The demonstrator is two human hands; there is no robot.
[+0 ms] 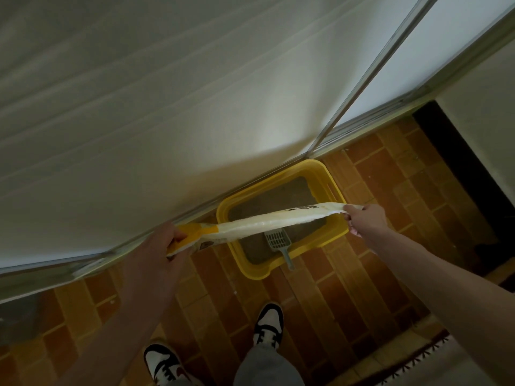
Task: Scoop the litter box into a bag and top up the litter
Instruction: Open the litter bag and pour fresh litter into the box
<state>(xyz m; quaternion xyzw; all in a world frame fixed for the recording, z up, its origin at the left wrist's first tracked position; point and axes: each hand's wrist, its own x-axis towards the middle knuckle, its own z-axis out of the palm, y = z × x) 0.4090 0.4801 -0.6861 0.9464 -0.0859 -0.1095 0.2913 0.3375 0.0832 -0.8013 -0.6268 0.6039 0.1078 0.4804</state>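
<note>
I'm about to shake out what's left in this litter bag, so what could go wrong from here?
1. The bag is stretched flat between the left hand and right hand, and its left end hangs past the box rim. Litter leaving that end would likely land on the floor.
2. The scoop lies in the box under the bag, so poured litter may bury it.
3. Both hands pinch only the ends; a slip could drop the bag into the litter.
</note>
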